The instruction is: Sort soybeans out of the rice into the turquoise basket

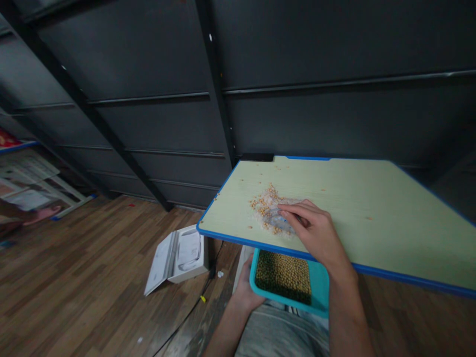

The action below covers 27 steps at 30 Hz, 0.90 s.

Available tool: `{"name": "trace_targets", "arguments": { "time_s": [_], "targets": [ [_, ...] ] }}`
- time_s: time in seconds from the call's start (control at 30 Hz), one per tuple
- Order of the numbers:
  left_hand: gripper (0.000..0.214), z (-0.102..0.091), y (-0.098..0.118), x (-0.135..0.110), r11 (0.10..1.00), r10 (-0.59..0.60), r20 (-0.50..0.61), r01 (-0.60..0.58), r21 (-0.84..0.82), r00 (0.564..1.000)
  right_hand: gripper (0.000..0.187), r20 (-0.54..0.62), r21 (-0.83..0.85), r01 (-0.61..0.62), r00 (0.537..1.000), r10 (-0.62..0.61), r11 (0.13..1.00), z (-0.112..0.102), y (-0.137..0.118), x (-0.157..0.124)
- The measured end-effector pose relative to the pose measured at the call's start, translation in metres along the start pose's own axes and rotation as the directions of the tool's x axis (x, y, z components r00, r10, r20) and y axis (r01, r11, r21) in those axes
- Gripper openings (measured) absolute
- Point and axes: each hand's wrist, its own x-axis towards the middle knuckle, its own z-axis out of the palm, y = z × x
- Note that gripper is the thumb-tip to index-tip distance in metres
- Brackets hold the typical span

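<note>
My left hand (247,287) grips the left side of a turquoise plastic tray (319,290), held just below the table's front edge. Inside the tray lies a layer of yellow soybeans (288,272), partly in shadow. My right hand (316,225) is above the table, its thumb and fingertips pinched together at a pile of soybeans (265,202) mixed with small whitish grains. What sits between those fingertips is too small to make out. Under and beside the fingers shows a crumpled, clear-looking patch with blue marks (279,215), perhaps plastic.
The pale table (353,198) has a blue rim and a few stray beans. A dark flat object (256,157) lies at its back left corner, against a dark panelled wall (334,119). On the wooden floor are an opened white box (189,253) and a black cable (186,317). Another person's foot (42,214) is at far left.
</note>
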Motion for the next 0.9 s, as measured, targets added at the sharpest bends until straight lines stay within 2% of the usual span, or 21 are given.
{"name": "trace_targets", "arguments": {
  "time_s": [0.27, 0.57, 0.77, 0.9],
  "targets": [
    [0.028, 0.005, 0.000, -0.002, 1.000, 0.014, 0.010, -0.014, -0.002, 1.000, 0.024, 0.050, 0.045, 0.022, 0.998, -0.024, 0.999, 0.001, 0.000, -0.002],
    [0.035, -0.009, -0.001, 0.004, 1.000, 0.024, 0.008, -0.024, -0.001, 1.000, 0.027, 0.107, 0.085, 0.021, 0.994, -0.030, 0.996, 0.002, -0.003, -0.002],
    [0.033, 0.000, -0.001, 0.004, 1.000, 0.021, -0.008, -0.021, 0.005, 1.000, 0.025, 0.138, 0.093, 0.021, 0.990, -0.033, 0.995, 0.000, -0.007, -0.001],
    [0.031, -0.001, -0.001, 0.003, 1.000, 0.014, -0.016, -0.013, 0.009, 1.000, 0.023, 0.153, 0.092, 0.030, 0.987, -0.044, 0.995, -0.001, -0.008, 0.000]
  ]
}}
